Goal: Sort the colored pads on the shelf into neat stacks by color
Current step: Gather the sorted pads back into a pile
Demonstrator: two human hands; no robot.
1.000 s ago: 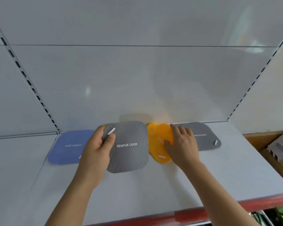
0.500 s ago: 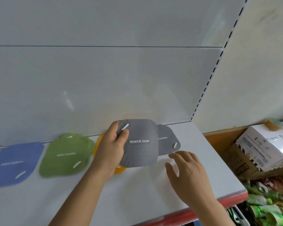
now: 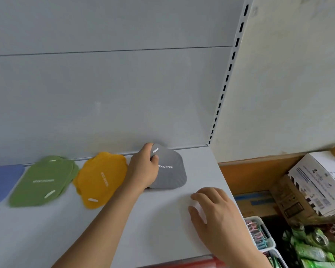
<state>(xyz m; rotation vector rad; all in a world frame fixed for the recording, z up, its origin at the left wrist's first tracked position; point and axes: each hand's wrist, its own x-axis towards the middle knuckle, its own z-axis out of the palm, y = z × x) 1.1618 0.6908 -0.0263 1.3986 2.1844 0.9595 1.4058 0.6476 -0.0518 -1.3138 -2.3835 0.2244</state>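
Grey pad going down at the right end of a colour-ordered row.

Along the white shelf (image 3: 162, 225), the blue pads (image 3: 0, 182) lie at the far left, then the green pads (image 3: 45, 180) and the orange pads (image 3: 103, 178), each colour apart, so the row reads by colour. The left hand (image 3: 143, 169) pinches the grey pad (image 3: 170, 169) at its left corner, probably laying it on the grey pile near the back wall. The right hand (image 3: 215, 211) hovers near the front edge, fingers relaxed, holding nothing.
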